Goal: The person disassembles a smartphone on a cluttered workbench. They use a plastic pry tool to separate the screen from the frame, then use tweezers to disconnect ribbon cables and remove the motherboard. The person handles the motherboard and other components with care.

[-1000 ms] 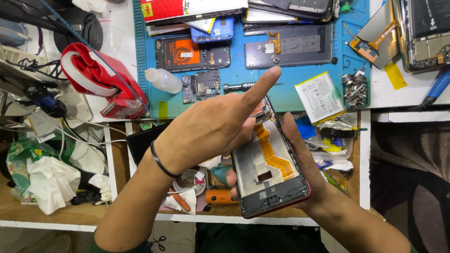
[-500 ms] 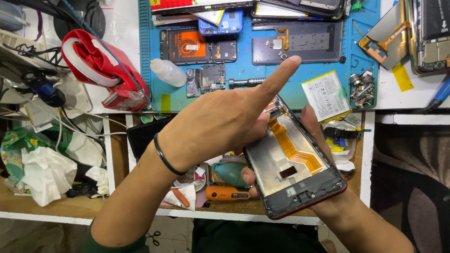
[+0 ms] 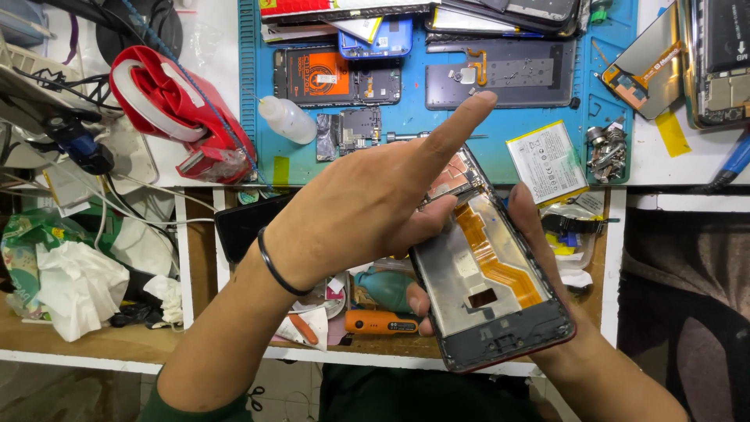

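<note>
Cradling the opened phone [image 3: 488, 270] from below, right hand [image 3: 539, 258] fingers wrap its edges; long axis runs up-left; left hand [image 3: 367, 211] over its top end, thumb pressing, forefinger extended.

The scene is bright and evenly lit from above, with colours strong on the blue mat [image 3: 406, 148] at the top of the frame and only soft shadows under the left hand [image 3: 367, 211]. The lower right corner falls dim. Focus is sharp at centre, with slight softness and mild bending toward the edges.
</note>
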